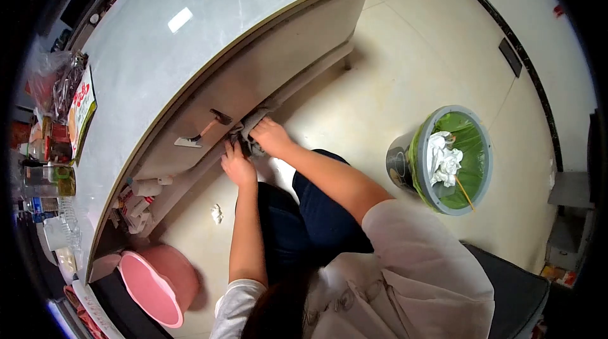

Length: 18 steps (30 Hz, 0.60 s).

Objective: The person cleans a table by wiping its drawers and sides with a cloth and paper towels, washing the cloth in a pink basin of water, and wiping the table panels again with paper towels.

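Note:
My right hand [271, 137] is closed on a crumpled grey cloth [255, 117] at the low ledge [202, 171] of a grey-topped table [209, 16]. Just to its left, my left hand [238, 164] rests against the same ledge, fingers stretched out beside the cloth's lower end. Its fingertips are near a dark patch that I cannot make out. Above the hands, a tool with a dark head and a white end [204, 129] is at the table's front panel.
A pink basin [158, 283] stands on the floor at lower left. On the right is a bin [399, 160] with a green liner and crumpled white paper. A white scrap [216, 213] lies on the floor. Rolls and packets [142, 196] fill the shelf end; jars [47, 181] crowd the left.

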Tool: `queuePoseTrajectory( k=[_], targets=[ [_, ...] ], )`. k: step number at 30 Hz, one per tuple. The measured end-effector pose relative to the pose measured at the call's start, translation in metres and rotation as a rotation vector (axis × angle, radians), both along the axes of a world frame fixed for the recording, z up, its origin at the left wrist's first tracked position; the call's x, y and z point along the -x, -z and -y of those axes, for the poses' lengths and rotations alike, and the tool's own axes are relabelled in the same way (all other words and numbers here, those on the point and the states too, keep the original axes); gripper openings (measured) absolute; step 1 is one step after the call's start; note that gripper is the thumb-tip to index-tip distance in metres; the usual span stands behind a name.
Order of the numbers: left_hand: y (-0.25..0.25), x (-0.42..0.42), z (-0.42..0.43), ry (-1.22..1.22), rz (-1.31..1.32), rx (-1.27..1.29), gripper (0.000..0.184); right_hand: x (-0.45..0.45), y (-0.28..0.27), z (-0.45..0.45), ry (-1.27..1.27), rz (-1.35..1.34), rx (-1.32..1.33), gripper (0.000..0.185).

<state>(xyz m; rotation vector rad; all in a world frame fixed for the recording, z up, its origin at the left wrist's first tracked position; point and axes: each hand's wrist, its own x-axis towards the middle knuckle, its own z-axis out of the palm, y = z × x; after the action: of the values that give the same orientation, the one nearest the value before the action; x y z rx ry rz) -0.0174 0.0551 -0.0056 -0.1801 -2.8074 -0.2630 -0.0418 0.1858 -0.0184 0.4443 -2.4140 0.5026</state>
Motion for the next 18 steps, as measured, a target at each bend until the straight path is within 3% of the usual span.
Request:
queuePoseTrajectory(
  k=[4, 8, 12, 18],
  targets=[
    [0.0, 0.003, -0.008, 0.041, -0.013, 0.012, 0.042, 0.006, -0.009, -0.034, -0.136, 0.066, -0.111, 0.011],
    [0.0, 0.012, -0.028, 0.247, 0.01, -0.01, 0.038, 0.012, -0.002, -0.079, -0.02, -0.013, -0.073, 0.007],
    [0.006, 0.045, -0.093, 0.54, -0.019, 0.162, 0.032, 0.02, 0.006, -0.139, 0.25, -0.013, 0.036, 0.006],
    [-0.006, 0.073, -0.195, 0.666, 0.007, 0.283, 0.032, 0.04, 0.007, -0.211, 0.58, 0.034, 0.097, 0.008]
  ],
)
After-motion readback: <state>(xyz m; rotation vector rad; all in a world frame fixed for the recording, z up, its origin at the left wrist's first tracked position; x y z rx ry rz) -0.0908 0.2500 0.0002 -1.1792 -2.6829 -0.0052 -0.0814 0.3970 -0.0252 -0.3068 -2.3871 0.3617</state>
